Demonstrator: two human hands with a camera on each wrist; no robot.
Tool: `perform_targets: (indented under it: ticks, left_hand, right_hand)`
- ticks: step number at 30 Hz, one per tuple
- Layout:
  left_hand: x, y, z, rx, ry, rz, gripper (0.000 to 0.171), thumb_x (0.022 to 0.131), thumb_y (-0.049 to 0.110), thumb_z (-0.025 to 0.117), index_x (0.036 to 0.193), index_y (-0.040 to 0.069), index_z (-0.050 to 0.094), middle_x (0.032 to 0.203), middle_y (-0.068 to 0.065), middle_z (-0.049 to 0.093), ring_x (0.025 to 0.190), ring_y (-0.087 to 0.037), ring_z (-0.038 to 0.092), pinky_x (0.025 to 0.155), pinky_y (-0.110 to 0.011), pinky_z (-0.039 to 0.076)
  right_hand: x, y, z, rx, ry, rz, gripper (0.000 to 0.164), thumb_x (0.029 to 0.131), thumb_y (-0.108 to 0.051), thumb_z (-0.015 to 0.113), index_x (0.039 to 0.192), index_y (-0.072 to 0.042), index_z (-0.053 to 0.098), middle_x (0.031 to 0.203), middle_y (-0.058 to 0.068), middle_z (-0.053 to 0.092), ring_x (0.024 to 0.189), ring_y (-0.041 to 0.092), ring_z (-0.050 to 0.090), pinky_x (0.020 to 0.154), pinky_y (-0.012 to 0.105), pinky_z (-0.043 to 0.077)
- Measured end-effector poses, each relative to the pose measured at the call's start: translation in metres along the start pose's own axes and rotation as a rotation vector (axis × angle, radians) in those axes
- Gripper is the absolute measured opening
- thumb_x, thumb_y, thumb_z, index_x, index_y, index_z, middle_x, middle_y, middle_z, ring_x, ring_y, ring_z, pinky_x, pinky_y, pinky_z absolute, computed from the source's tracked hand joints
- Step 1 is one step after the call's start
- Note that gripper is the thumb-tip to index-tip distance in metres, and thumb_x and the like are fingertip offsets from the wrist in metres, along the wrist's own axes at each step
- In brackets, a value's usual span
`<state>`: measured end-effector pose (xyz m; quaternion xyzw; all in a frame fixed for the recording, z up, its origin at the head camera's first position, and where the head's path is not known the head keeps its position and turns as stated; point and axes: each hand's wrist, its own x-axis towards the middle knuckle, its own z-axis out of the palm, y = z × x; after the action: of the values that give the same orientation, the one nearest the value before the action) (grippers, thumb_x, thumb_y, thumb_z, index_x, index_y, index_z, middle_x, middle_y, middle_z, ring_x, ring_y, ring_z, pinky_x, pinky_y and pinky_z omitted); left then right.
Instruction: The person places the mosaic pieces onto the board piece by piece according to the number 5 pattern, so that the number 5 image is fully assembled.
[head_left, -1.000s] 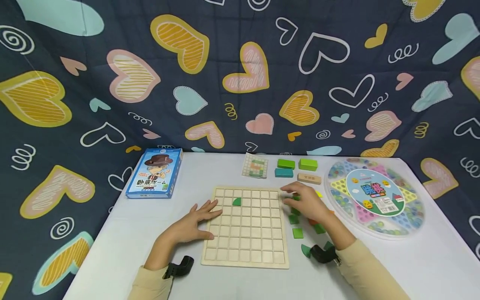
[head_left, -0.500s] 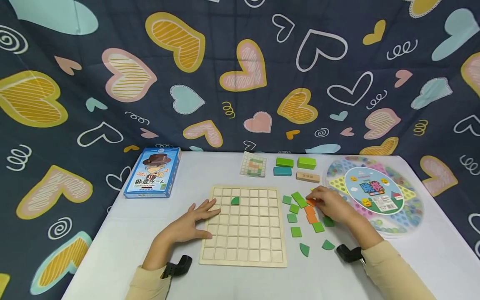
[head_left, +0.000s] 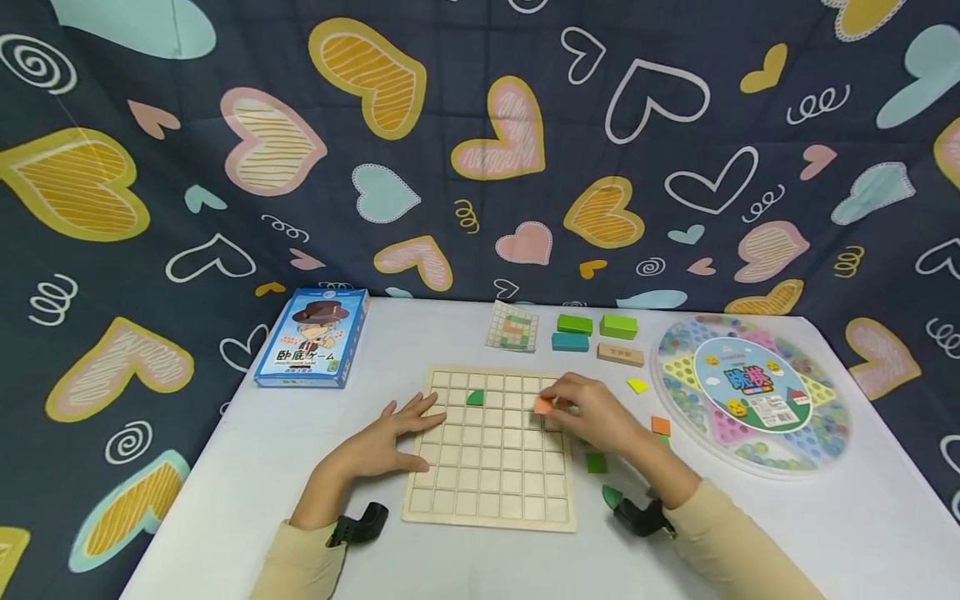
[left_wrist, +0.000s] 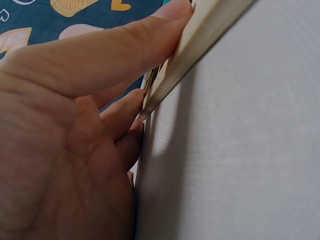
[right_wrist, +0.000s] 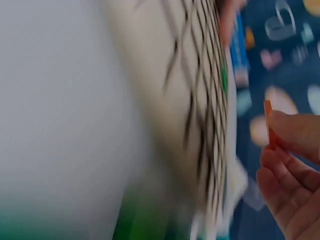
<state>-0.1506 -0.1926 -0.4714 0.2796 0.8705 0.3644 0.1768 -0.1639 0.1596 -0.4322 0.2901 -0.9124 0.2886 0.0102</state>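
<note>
A wooden grid board (head_left: pixel 487 504) lies on the white table, with one green quarter-round tile (head_left: pixel 475 398) in a cell of its upper left part. My left hand (head_left: pixel 382 446) rests at the board's left edge, fingers spread; the left wrist view shows the thumb touching the board's side (left_wrist: pixel 200 50). Between thumb and fingers my right hand (head_left: pixel 600 421) pinches an orange tile (head_left: pixel 542 406) over the board's right part. The right wrist view shows this orange tile (right_wrist: pixel 267 110) edge-on, raised off the board. My right hand and forearm hide several loose tiles.
Right of the board lie a green square tile (head_left: pixel 596 463), a dark green tile (head_left: pixel 612 497), an orange tile (head_left: pixel 660 426) and a yellow tile (head_left: pixel 637 386). Behind are a pattern card (head_left: pixel 513 327), blocks (head_left: pixel 618 326) and a blue box (head_left: pixel 311 339). A round game case (head_left: pixel 750 458) stands right.
My right hand went right to the loose tiles, took hold of an orange tile, and moved back left over the board with it. My left hand stays at the board's edge.
</note>
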Motion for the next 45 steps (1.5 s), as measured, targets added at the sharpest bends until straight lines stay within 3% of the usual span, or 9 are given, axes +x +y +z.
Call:
perform_targets:
  ticks: [3, 9, 15, 20, 26, 31, 37, 41, 45]
  left_hand:
    - [0.005, 0.001, 0.002, 0.000, -0.013, 0.015, 0.073, 0.077, 0.035, 0.075, 0.141, 0.013, 0.046, 0.158, -0.011, 0.018, 0.147, -0.034, 0.005, 0.114, -0.061, -0.006]
    - [0.010, 0.003, 0.006, 0.010, -0.020, 0.016, 0.073, 0.078, 0.035, 0.075, 0.141, 0.014, 0.046, 0.158, -0.009, 0.018, 0.147, -0.033, 0.006, 0.114, -0.060, -0.005]
    - [0.012, 0.006, 0.006, 0.027, -0.018, 0.009, 0.072, 0.077, 0.033, 0.075, 0.141, 0.015, 0.046, 0.158, -0.008, 0.018, 0.147, -0.032, 0.006, 0.115, -0.060, -0.005]
    - [0.010, 0.005, 0.004, 0.022, -0.010, 0.005, 0.072, 0.077, 0.033, 0.075, 0.141, 0.014, 0.047, 0.158, -0.009, 0.019, 0.147, -0.033, 0.006, 0.115, -0.059, -0.005]
    - [0.005, 0.002, 0.004, 0.013, 0.000, -0.015, 0.073, 0.076, 0.033, 0.076, 0.141, 0.015, 0.047, 0.158, -0.009, 0.019, 0.147, -0.032, 0.006, 0.115, -0.059, -0.006]
    - [0.004, 0.002, 0.002, 0.007, 0.000, -0.012, 0.073, 0.077, 0.033, 0.076, 0.141, 0.014, 0.047, 0.158, -0.009, 0.018, 0.147, -0.032, 0.005, 0.114, -0.059, -0.007]
    - [0.002, 0.000, 0.002, 0.018, 0.007, -0.026, 0.073, 0.077, 0.035, 0.075, 0.141, 0.015, 0.047, 0.158, -0.008, 0.018, 0.147, -0.032, 0.006, 0.115, -0.058, -0.006]
    - [0.000, 0.000, 0.002, 0.017, 0.016, -0.032, 0.072, 0.077, 0.036, 0.075, 0.140, 0.015, 0.048, 0.158, -0.007, 0.019, 0.147, -0.032, 0.006, 0.116, -0.057, -0.005]
    - [0.001, 0.000, 0.002, 0.018, 0.017, -0.027, 0.072, 0.077, 0.036, 0.075, 0.141, 0.016, 0.047, 0.158, -0.007, 0.019, 0.147, -0.031, 0.007, 0.116, -0.057, -0.005]
  right_hand:
    - [0.022, -0.024, 0.020, 0.024, -0.068, -0.031, 0.025, 0.086, -0.017, 0.069, 0.110, -0.010, 0.069, 0.103, 0.001, 0.065, 0.086, 0.012, 0.064, 0.071, 0.022, 0.054]
    - [0.052, -0.044, 0.043, -0.112, -0.196, -0.038, 0.024, 0.088, -0.023, 0.068, 0.109, -0.013, 0.070, 0.100, -0.001, 0.064, 0.084, 0.009, 0.059, 0.072, 0.024, 0.051]
    - [0.059, -0.044, 0.052, -0.180, -0.246, -0.034, 0.023, 0.087, -0.023, 0.069, 0.108, -0.013, 0.070, 0.098, -0.002, 0.061, 0.081, 0.008, 0.057, 0.071, 0.022, 0.051]
    - [0.056, -0.044, 0.049, -0.147, -0.217, -0.037, 0.028, 0.086, -0.026, 0.070, 0.111, -0.013, 0.069, 0.101, -0.001, 0.062, 0.082, 0.009, 0.058, 0.073, 0.024, 0.052]
    - [0.019, -0.023, 0.019, -0.043, -0.059, -0.022, 0.032, 0.086, -0.019, 0.069, 0.116, -0.007, 0.066, 0.110, 0.005, 0.064, 0.095, 0.018, 0.064, 0.080, 0.034, 0.054]
    - [-0.037, 0.018, -0.015, -0.039, 0.063, 0.129, 0.031, 0.085, -0.013, 0.070, 0.115, -0.006, 0.066, 0.107, 0.005, 0.066, 0.095, 0.021, 0.063, 0.079, 0.038, 0.054]
    - [-0.092, 0.060, -0.043, -0.136, 0.145, 0.278, 0.031, 0.082, -0.001, 0.068, 0.112, -0.003, 0.067, 0.105, 0.010, 0.067, 0.088, 0.023, 0.063, 0.073, 0.040, 0.053]
    - [-0.106, 0.072, -0.048, -0.182, 0.146, 0.298, 0.029, 0.081, 0.003, 0.066, 0.110, 0.000, 0.067, 0.104, 0.014, 0.068, 0.093, 0.029, 0.065, 0.076, 0.045, 0.054]
    - [-0.108, 0.075, -0.046, -0.213, 0.117, 0.290, 0.030, 0.079, 0.002, 0.068, 0.109, 0.001, 0.068, 0.100, 0.014, 0.068, 0.090, 0.028, 0.064, 0.075, 0.044, 0.053]
